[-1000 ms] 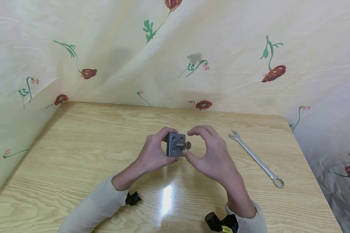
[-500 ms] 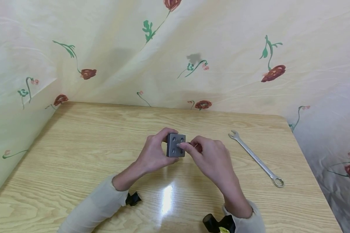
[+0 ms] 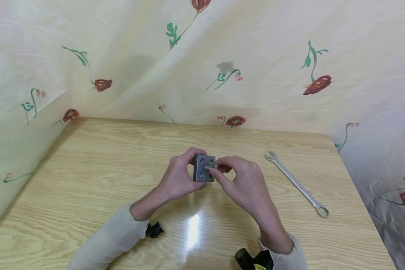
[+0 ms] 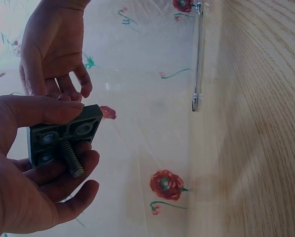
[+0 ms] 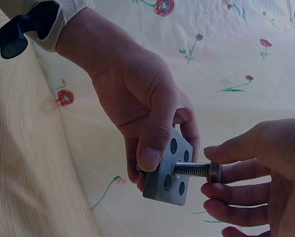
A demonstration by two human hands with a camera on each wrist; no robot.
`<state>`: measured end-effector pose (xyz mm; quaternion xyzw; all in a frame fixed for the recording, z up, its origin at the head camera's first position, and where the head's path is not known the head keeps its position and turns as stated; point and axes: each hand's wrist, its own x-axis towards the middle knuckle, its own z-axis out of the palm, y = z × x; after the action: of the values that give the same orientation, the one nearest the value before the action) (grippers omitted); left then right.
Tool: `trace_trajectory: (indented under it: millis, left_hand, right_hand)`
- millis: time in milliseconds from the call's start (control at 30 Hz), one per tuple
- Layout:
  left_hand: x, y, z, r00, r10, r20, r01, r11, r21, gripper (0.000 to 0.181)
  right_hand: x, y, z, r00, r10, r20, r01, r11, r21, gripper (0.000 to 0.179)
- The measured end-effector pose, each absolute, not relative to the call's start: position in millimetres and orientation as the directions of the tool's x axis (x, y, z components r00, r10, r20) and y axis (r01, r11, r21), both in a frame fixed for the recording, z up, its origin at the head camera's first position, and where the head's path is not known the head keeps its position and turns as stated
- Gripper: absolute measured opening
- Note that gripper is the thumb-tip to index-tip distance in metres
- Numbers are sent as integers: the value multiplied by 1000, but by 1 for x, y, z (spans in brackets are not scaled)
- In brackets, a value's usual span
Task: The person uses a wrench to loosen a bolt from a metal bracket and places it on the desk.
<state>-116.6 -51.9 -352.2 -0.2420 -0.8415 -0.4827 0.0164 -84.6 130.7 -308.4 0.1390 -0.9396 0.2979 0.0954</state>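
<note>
My left hand (image 3: 179, 176) grips a grey square metal plate (image 3: 199, 174) by its edges, above the table. Round holes sit near the corners of its face. A bolt (image 5: 192, 169) runs through the middle hole, its head standing well off the face in the right wrist view. The threaded end sticks out of the hollowed back in the left wrist view, beside my left fingers (image 4: 63, 180). With thumb and fingers, my right hand (image 3: 246, 182) pinches the bolt at its head.
A combination wrench (image 3: 296, 183) lies on the right side of the wood-grain table (image 3: 98, 161), open end toward the back. Flowered cloth (image 3: 135, 82) hangs behind the table and along both sides. A black wrist camera (image 3: 154, 230) is strapped to the left sleeve.
My right hand, spread around the bolt head a second ago, has closed its thumb and fingers on it. The left hand and plate have hardly moved.
</note>
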Motion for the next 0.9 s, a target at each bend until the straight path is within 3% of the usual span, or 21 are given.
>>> trace_trajectory:
  millis: [567,900]
  left_hand:
    - [-116,-52,-353,-886,383,263,415,396,819,65]
    - [-117,-52,-355,-881,386,274,424,388,818,65]
  right_hand:
    - [-85,129,-316,-835,-290,467,-524,676,-518,22]
    - [-86,135,-312,-839,-361,407,-539,653,-532,40]
